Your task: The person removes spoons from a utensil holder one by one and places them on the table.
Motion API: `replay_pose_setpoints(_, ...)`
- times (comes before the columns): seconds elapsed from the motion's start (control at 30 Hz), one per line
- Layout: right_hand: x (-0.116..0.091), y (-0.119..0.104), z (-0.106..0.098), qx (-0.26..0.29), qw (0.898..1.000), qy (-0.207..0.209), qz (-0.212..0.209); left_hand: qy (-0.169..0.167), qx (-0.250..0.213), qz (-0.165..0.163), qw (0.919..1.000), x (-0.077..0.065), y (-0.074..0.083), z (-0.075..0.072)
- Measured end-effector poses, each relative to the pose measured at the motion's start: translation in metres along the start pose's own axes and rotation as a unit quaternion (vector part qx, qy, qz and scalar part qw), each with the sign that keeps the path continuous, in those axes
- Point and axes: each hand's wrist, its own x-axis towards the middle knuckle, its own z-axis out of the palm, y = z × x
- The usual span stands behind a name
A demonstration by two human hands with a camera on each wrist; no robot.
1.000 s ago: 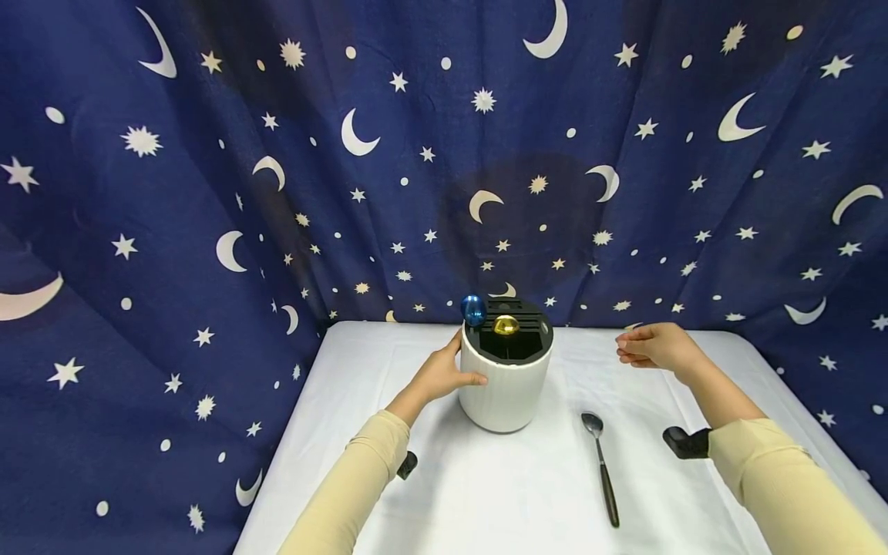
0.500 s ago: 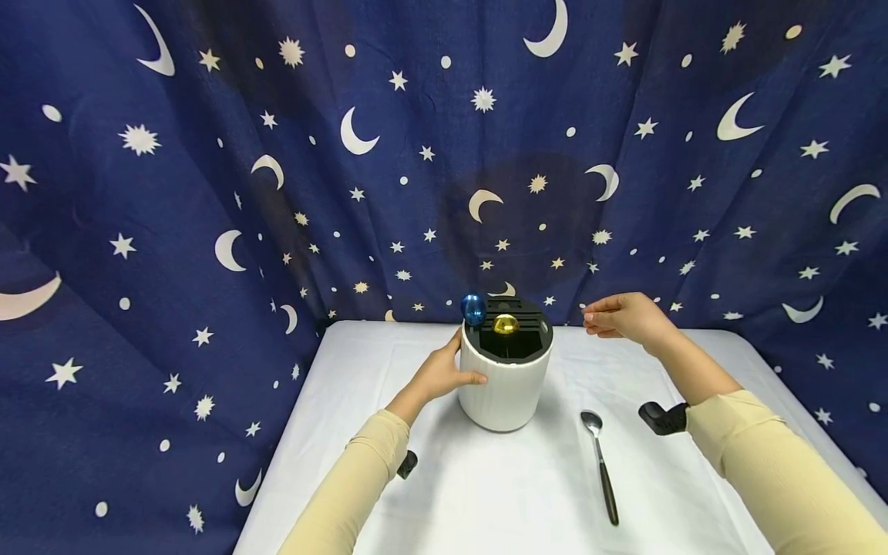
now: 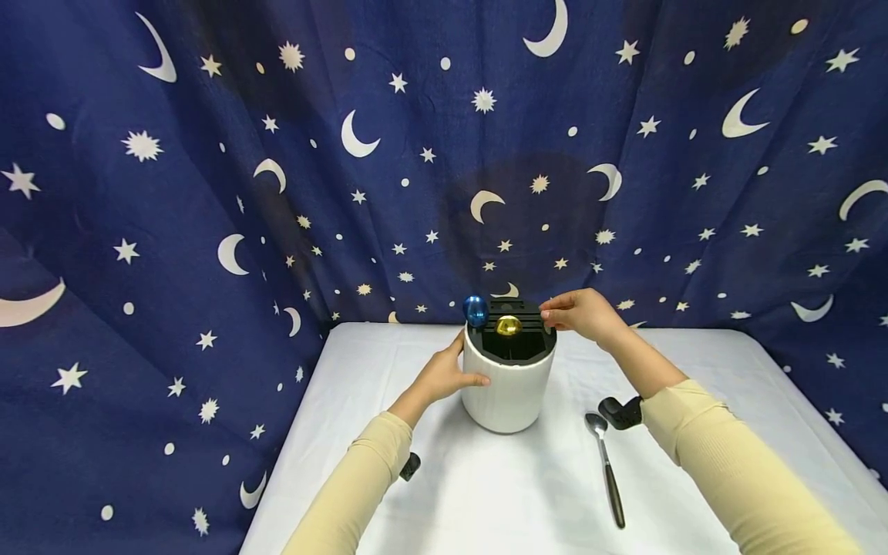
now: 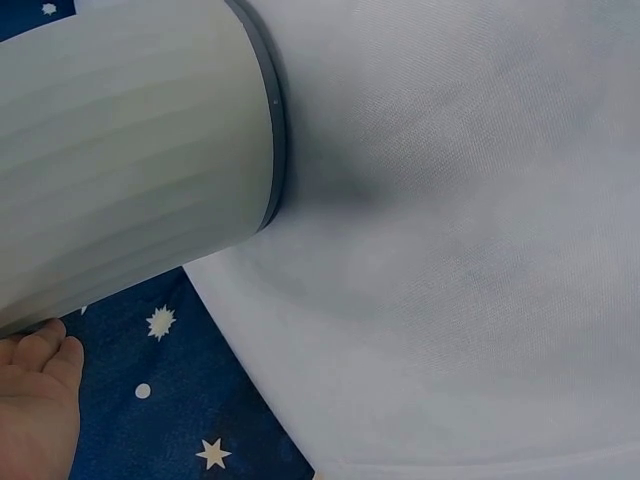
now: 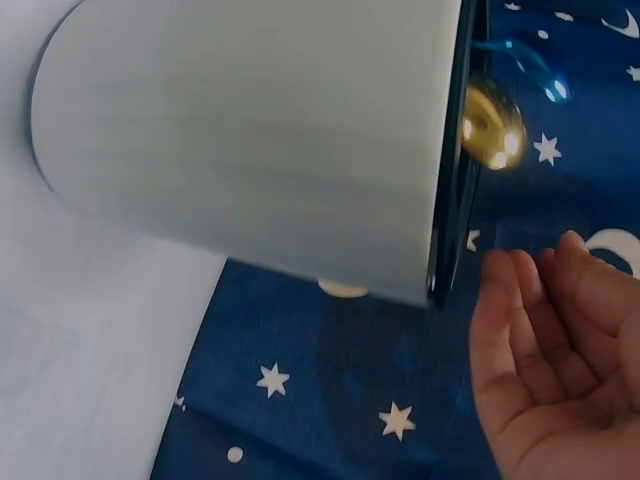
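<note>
A white cylindrical utensil holder (image 3: pixel 506 397) with a black slotted top stands upright on the table. My left hand (image 3: pixel 442 373) grips its left side, thumb across the front; in the left wrist view only some fingers (image 4: pixel 40 350) show at its wall. A shiny blue spoon (image 3: pixel 475 310) sticks up at the top's left, its narrow neck visible in the right wrist view. Beside it a rounded gold thing (image 3: pixel 509 325), like a spoon's bowl, rises from the top. My right hand (image 3: pixel 583 314), fingers loosely bent and holding nothing, is by the top's right rim; the right wrist view shows a gap.
A metal spoon (image 3: pixel 607 470) with a dark handle lies on the white-covered table (image 3: pixel 472 509), to the right of the holder. Behind the table hangs a dark blue curtain (image 3: pixel 416 208) with moons and stars. Black wrist mounts stick out from both sleeves.
My right hand has moved left across the table's far side to the holder's top. My left hand stays on the holder, and the spoons have not moved.
</note>
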Motion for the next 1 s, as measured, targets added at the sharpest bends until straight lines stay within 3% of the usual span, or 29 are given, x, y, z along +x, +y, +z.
replay_pose_setpoints(0.5,0.014,-0.009,0.029,-0.078,0.996,-0.005,-0.035,0.001,-0.006,0.010,0.9999,0.001,-0.003,-0.001)
replay_pose_setpoints(1.0,0.014,-0.011,0.036,-0.112,0.991,0.005,-0.071,0.003,-0.006,0.013,0.9999,0.002,-0.004,0.000)
